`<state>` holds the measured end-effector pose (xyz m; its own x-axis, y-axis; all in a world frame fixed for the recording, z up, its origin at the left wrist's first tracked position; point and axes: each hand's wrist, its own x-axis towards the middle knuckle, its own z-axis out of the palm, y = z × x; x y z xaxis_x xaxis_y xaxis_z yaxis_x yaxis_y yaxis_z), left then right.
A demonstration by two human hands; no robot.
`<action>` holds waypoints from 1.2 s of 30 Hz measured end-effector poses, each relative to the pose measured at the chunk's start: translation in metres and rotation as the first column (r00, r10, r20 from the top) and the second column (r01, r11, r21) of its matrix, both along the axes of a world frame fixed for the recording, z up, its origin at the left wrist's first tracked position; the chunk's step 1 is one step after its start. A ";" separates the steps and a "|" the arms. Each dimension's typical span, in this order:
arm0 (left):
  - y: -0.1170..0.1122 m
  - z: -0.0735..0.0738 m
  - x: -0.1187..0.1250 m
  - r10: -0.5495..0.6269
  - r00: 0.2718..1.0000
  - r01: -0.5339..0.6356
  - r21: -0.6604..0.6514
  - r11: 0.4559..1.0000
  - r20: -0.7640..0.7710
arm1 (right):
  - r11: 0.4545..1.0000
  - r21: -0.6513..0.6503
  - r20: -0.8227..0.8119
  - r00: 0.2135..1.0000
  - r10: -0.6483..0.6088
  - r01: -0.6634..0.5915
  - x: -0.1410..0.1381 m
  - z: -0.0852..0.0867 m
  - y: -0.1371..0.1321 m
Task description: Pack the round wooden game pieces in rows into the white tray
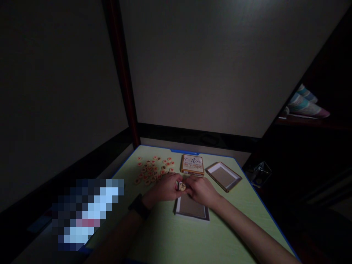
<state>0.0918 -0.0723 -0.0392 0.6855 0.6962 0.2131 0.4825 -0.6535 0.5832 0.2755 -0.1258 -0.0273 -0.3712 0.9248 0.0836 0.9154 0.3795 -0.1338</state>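
Observation:
My left hand [166, 187], with a dark band at the wrist, is closed around round wooden Chinese chess pieces [182, 187]; one shows its dark-marked face. How many it holds is hidden by the fingers. From the other side, my right hand [202, 191] is closed with its fingertips against the same pieces. Both hands are above the far end of an open shallow box tray [192, 209] with a brown bottom and pale walls. More Chinese chess pieces [150, 171], marked in red or dark, lie scattered on the table just beyond my left hand.
A printed box [192, 164] lies flat past my hands. To its right is another open shallow box part [224, 176]. The pale green table [165, 234] has blue edging and stands against a wall panel [192, 73]. A blurred-out patch covers the left side.

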 end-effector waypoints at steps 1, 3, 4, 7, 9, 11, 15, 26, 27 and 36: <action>0.000 0.000 0.000 0.005 1.000 -0.005 0.000 1.000 0.009 | 1.000 0.000 -0.002 1.000 -0.001 0.001 0.000 0.000 0.000; -0.001 0.000 0.000 0.003 1.000 -0.003 0.002 1.000 0.007 | 1.000 0.003 -0.005 1.000 -0.006 0.006 0.000 0.000 0.000; -0.001 0.000 0.001 0.002 1.000 -0.002 0.000 1.000 0.000 | 1.000 0.004 -0.004 1.000 -0.008 0.008 -0.001 0.001 -0.001; 0.000 -0.001 0.001 0.000 1.000 0.000 0.006 1.000 -0.015 | 1.000 0.007 0.002 1.000 -0.012 0.012 -0.002 0.001 -0.001; 0.001 -0.002 0.001 -0.005 1.000 0.006 0.041 0.999 -0.015 | 1.000 0.004 -0.002 1.000 -0.010 0.010 -0.003 0.000 -0.001; 0.001 -0.002 0.001 -0.007 1.000 0.008 0.061 0.998 -0.022 | 1.000 0.003 -0.014 1.000 -0.008 0.008 -0.003 -0.002 -0.001; -0.001 0.000 0.001 0.008 0.999 -0.006 0.044 0.999 -0.040 | 1.000 0.005 -0.041 0.999 0.013 -0.013 -0.003 -0.004 -0.002; -0.006 0.000 0.000 -0.011 1.000 0.011 0.046 0.999 -0.007 | 0.992 -0.120 0.035 0.999 0.035 -0.030 0.007 0.026 -0.004; -0.009 0.001 0.001 -0.004 1.000 0.005 0.075 0.997 -0.016 | 0.992 -0.128 0.055 0.998 0.026 -0.019 0.007 0.028 -0.005; -0.025 0.009 0.007 0.075 0.984 -0.057 0.116 0.992 -0.164 | 0.986 -0.166 0.013 1.000 0.021 -0.019 0.006 0.025 -0.005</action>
